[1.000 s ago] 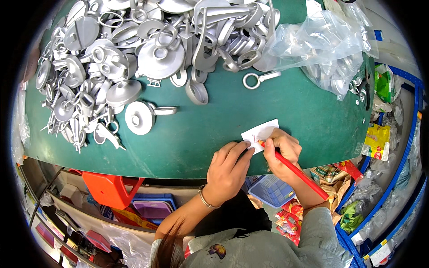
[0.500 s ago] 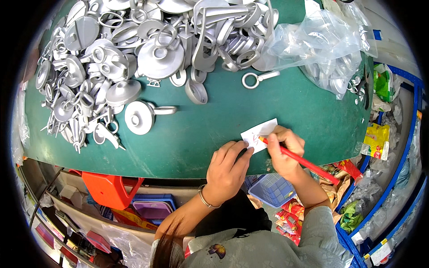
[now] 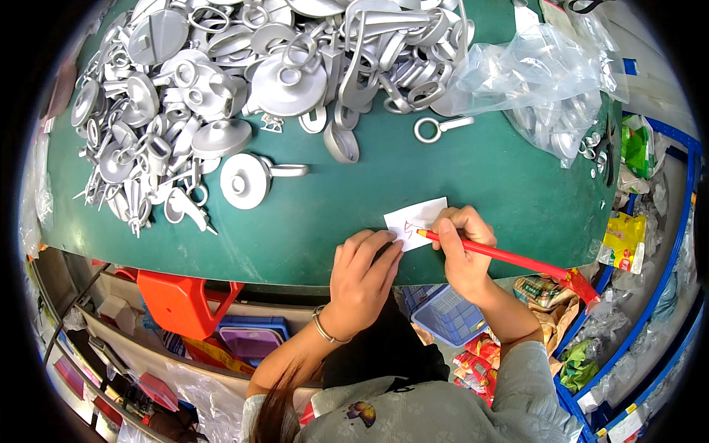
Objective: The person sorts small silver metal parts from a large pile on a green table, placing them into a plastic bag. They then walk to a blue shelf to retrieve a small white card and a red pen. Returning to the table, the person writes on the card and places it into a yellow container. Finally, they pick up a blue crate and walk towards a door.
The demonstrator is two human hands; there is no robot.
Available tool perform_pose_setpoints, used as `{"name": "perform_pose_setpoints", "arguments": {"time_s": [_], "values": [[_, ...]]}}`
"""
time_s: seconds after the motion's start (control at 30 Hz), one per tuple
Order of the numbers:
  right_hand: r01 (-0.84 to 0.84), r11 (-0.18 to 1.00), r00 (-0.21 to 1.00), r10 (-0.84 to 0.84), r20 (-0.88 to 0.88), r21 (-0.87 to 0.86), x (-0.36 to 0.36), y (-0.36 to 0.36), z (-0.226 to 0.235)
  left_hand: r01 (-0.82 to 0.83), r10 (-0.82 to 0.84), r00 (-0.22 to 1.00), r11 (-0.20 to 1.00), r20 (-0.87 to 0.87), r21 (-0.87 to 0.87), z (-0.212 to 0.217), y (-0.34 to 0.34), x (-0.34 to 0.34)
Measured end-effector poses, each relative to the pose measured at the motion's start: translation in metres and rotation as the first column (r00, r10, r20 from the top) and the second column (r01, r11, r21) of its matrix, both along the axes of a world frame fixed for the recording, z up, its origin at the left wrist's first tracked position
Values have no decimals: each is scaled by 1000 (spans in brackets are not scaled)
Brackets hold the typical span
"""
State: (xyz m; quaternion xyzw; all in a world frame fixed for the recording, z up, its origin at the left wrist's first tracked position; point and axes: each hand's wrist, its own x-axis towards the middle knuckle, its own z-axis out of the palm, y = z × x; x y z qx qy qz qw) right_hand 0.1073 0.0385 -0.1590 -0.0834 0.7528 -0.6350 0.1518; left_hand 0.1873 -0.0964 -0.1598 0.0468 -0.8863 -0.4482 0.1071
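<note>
A small white paper slip (image 3: 418, 216) lies near the front edge of the green table (image 3: 332, 214), with red marks on it. My right hand (image 3: 461, 247) grips a long red pen (image 3: 509, 258), its tip resting on the slip. My left hand (image 3: 362, 277) lies flat on the table beside the slip, fingertips pressing its lower left corner. A round silver metal disc with a handle (image 3: 247, 179) sits alone to the left of the hands.
A large heap of silver metal castings (image 3: 221, 81) covers the far left and middle of the table. Clear plastic bags (image 3: 546, 81) with parts lie far right. A loose ring part (image 3: 432, 129) lies apart. Under the table stand an orange stool (image 3: 181, 303) and a blue basket (image 3: 450, 317).
The pen has tilted lower and its tip has shifted slightly left across the slip. My left hand stays pressed on the paper.
</note>
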Motion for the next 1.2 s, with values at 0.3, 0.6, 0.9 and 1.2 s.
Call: {"name": "perform_pose_setpoints", "arguments": {"time_s": [0.3, 0.6, 0.9, 1.2], "values": [[56, 997, 991, -49, -125, 51, 5, -2, 0, -33, 33, 999, 999, 0, 20, -3, 1, -3], [-125, 979, 918, 175, -356, 160, -2, -3, -1, -23, 24, 1000, 1000, -15, 17, -6, 0, -1], [-116, 971, 913, 187, -363, 208, -2, -3, -1, -31, 31, 999, 999, -19, 16, -5, 0, -2], [-17, 992, 976, 44, -213, 127, 3, 3, -2, -35, 35, 999, 999, -19, 6, -5, 0, -3]]}}
